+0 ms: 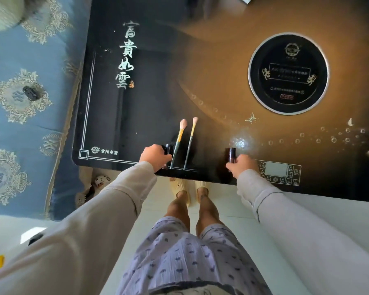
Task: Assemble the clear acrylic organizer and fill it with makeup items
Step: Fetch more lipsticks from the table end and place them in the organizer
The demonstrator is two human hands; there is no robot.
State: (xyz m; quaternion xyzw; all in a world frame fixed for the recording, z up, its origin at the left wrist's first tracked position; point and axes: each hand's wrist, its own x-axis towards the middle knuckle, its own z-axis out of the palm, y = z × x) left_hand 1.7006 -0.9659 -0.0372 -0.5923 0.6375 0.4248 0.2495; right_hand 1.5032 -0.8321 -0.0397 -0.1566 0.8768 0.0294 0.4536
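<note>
On table (200,86) front edge: w/ L hand (156,155) & R hand (242,165) flanking 2 brushes (178,142), gripping L tube (169,148) & R tube (231,153) respectively. Prob. light, rigid, slick: take tubes mid-barrel, brushes by handle, not bristles. Can't make out organizer.

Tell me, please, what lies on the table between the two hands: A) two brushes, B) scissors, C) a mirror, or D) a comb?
A: two brushes lie side by side between the left hand, gripping the left tube, and the right hand, gripping the right tube.
</note>
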